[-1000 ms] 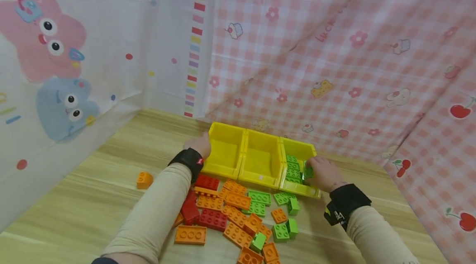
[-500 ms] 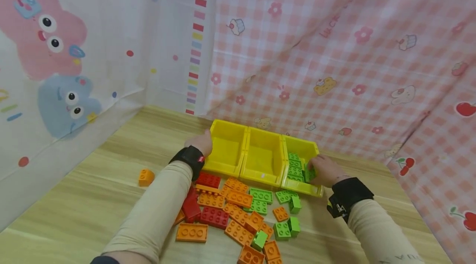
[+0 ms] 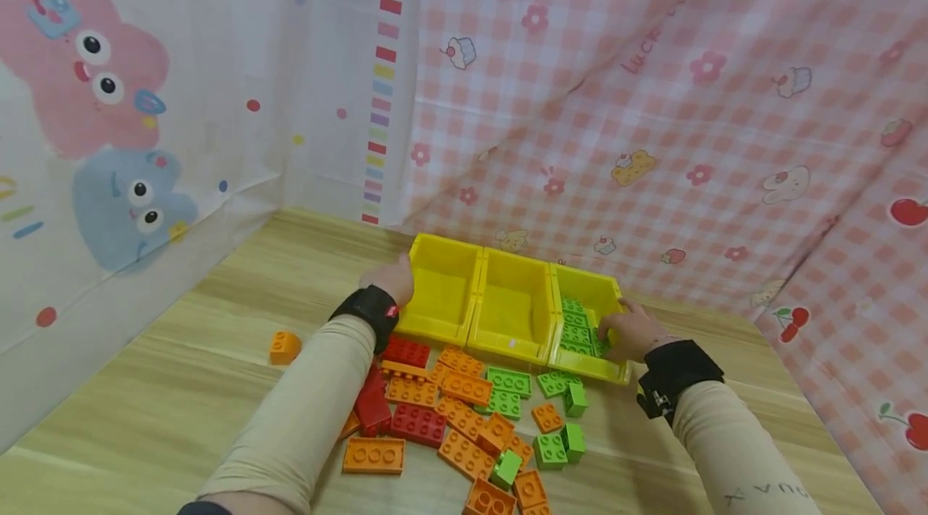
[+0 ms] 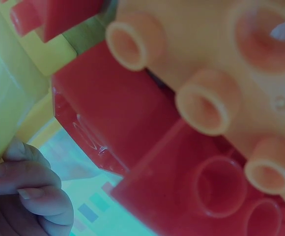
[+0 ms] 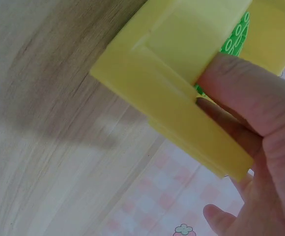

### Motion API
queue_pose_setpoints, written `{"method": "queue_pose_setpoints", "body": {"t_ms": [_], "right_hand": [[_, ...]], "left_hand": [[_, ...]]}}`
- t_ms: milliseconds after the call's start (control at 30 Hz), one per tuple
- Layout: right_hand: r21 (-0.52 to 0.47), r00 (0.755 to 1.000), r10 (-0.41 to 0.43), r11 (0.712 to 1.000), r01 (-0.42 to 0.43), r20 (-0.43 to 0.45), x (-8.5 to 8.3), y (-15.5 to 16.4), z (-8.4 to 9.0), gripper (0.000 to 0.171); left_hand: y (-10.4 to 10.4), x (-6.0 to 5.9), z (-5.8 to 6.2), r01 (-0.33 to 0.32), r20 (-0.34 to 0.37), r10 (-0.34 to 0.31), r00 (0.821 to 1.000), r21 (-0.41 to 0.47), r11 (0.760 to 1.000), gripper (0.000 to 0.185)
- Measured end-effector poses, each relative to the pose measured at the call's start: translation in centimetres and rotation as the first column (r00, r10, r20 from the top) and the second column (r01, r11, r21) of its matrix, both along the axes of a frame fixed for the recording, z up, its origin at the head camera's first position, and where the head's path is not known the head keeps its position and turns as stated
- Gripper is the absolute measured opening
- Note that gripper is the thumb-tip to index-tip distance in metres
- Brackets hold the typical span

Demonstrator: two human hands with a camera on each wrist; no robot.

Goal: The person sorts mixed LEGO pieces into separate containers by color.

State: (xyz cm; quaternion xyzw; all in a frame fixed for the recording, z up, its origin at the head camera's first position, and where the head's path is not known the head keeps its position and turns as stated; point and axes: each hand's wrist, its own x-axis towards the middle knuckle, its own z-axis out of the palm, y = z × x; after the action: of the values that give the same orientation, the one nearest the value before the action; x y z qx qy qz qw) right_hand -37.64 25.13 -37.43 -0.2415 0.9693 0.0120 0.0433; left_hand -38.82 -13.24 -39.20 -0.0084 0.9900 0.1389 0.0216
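Three yellow storage bins (image 3: 511,320) stand joined side by side at the back of the table. My left hand (image 3: 391,283) grips the outer side wall of the leftmost bin; in the left wrist view its curled fingers (image 4: 32,189) lie at the yellow edge. My right hand (image 3: 632,331) reaches over the side wall of the right bin (image 3: 589,281), its fingertips down among the green bricks (image 3: 574,326). In the right wrist view the thumb (image 5: 236,81) lies over the wall beside a green studded brick (image 5: 237,37), and the other fingertips are partly hidden.
In front of the bins lie loose toy bricks: red ones (image 3: 418,425), orange ones (image 3: 466,454) and green ones (image 3: 508,381). A single orange brick (image 3: 285,347) sits apart at the left. Printed cloth walls (image 3: 536,96) close off the back and sides.
My right hand has lowered a green brick into the right bin, and its fingers have eased back toward the side wall. My left hand stays on the left bin.
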Motion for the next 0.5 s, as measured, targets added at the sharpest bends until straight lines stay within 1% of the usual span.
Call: {"method": "queue_pose_setpoints", "body": {"t_ms": [133, 200, 300, 367, 433, 467, 500], "right_hand": [[-0.018, 1.000, 0.002, 1.000, -0.001, 0.017, 0.14, 0.04, 0.21, 0.018], [-0.029, 0.999, 0.048, 0.998, -0.048, 0.011, 0.24, 0.16, 0.24, 0.017], [-0.051, 0.988, 0.154, 0.987, -0.154, -0.015, 0.41, 0.39, 0.19, 0.015], [-0.065, 0.981, 0.192, 0.979, -0.193, -0.026, 0.46, 0.42, 0.14, 0.011], [-0.073, 0.985, 0.171, 0.982, -0.172, -0.029, 0.59, 0.35, 0.09, 0.008], [-0.074, 0.989, 0.147, 0.986, -0.149, -0.034, 0.71, 0.18, 0.11, 0.008], [-0.067, 0.990, 0.133, 0.988, -0.137, -0.054, 0.80, 0.02, 0.13, 0.009]], "left_hand": [[0.00, -0.03, 0.05, -0.006, -0.003, 0.007, 1.000, 0.015, 1.000, 0.046], [0.07, 0.01, 0.05, -0.011, -0.001, 0.011, 1.000, 0.024, 1.000, 0.046], [0.17, 0.03, -0.04, -0.016, 0.003, 0.016, 1.000, 0.029, 0.999, 0.046], [0.18, 0.07, -0.02, -0.019, 0.012, 0.019, 1.000, 0.025, 1.000, 0.046], [0.15, 0.10, 0.05, -0.020, 0.019, 0.020, 1.000, 0.018, 1.000, 0.047], [0.11, 0.10, 0.08, -0.020, 0.022, 0.019, 1.000, 0.015, 1.000, 0.047], [0.07, 0.12, 0.10, -0.019, 0.023, 0.019, 1.000, 0.010, 1.000, 0.048]]}}
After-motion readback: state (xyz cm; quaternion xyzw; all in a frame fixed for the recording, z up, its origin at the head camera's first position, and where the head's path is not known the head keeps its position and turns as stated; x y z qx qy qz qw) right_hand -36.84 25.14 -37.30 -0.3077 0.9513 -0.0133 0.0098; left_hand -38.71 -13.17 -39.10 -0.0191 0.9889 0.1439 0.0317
